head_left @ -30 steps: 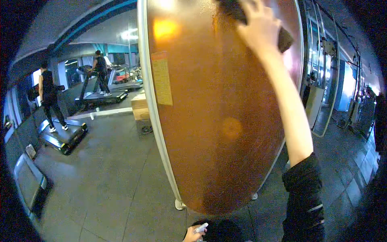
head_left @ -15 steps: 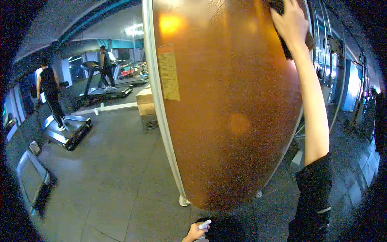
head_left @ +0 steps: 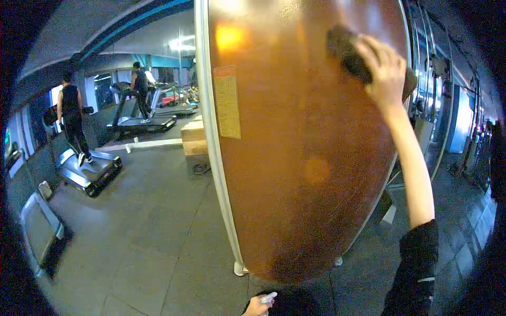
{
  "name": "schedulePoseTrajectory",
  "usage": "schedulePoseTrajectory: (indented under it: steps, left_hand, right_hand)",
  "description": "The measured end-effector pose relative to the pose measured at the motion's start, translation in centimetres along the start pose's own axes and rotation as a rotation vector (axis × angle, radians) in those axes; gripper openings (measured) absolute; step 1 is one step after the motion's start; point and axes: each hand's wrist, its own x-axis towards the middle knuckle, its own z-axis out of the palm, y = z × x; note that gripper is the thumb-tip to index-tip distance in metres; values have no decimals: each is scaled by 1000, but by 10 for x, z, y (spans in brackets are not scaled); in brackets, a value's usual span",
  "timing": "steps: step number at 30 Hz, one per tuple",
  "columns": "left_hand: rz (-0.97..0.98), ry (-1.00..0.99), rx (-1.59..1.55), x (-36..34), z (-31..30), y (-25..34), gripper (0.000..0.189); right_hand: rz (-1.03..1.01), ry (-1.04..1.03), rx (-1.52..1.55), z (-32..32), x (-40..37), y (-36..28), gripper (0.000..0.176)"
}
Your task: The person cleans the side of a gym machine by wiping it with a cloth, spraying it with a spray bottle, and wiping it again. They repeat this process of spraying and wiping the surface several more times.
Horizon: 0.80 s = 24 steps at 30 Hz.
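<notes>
A tall reddish-brown glossy panel (head_left: 295,126) in a pale metal frame stands right in front of me. High on its right side, my right hand (head_left: 389,76) is closed over a dark cloth (head_left: 345,50) and presses it to the surface. Light reflects from the panel, and streaks show near its top. Low in the view, my left hand (head_left: 255,306) grips a spray bottle with a white head (head_left: 269,297); most of the bottle is hidden. A yellowish printed chart (head_left: 227,102) is fixed to the panel's left side.
To the left, two people stand on treadmills (head_left: 90,167). A wooden box (head_left: 195,138) sits behind the panel's left edge. Gym machines (head_left: 435,68) line the right side. Dark rubber tiles (head_left: 142,237) cover the floor. A grey frame (head_left: 39,226) stands at far left.
My right hand has moved down with the cloth, which now shows more fully to the left of the fingers. My left hand still holds the spray bottle low down. The view has shifted slightly.
</notes>
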Motion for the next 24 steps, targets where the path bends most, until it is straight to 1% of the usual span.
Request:
schedulePoseTrajectory:
  steps: [1,2,4,5,6,7,8,10,11,12,13,14,16,18,19,20,22,23,24]
  left_hand:
    - [-107,-44,-50,-1,-4,11,39]
    - [-100,-43,-49,0,-6,15,39]
    - [-64,-97,-89,0,-10,18,38]
    - [-66,-96,-85,1,-10,21,38]
    - [-141,-103,-112,1,-7,25,38]
    - [-218,-110,-141,0,-4,28,38]
    - [-226,-112,-141,0,0,18,38]
    - [-38,-37,-139,2,10,-7,37]
    - [-45,-40,-140,0,11,-4,37]
    - [-64,-63,-64,-1,9,7,35]
    - [-83,-86,13,-2,7,16,33]
    - [-89,-89,10,-5,5,24,33]
    - [-178,-143,-20,-8,2,34,30]
    - [-141,-121,-75,-12,1,34,29]
    - [-104,-97,-126,-12,0,34,27]
    - [-106,-96,-123,-11,1,28,27]
    - [-106,-25,-113,-8,5,11,25]
    - [-108,-24,-109,-10,1,18,25]
    - [-128,-29,-176,-12,-5,30,25]
  right_hand:
    - [143,23,27,14,11,11,68]
    - [287,48,56,28,23,20,76]
    - [476,18,149,37,56,18,68]
    - [472,6,126,6,77,-9,51]
    - [505,-75,94,11,83,-20,53]
    - [439,-131,139,7,89,-35,54]
    - [371,-187,185,0,89,-46,55]
    - [114,-46,95,8,59,-61,75]
    - [27,-35,137,2,44,-66,72]
    - [-61,-23,179,-4,30,-70,70]
    - [-110,61,222,-4,16,-68,66]
    - [-112,24,252,-14,5,-61,65]
    - [-66,16,176,-13,-11,-34,67]
    - [161,5,126,1,-9,-6,70]
    - [308,-13,42,11,-1,4,68]
    - [457,-33,-42,23,9,13,67]
    - [523,97,30,49,32,27,69]
    - [593,27,155,13,61,-3,59]
    - [592,3,182,-2,74,-22,58]
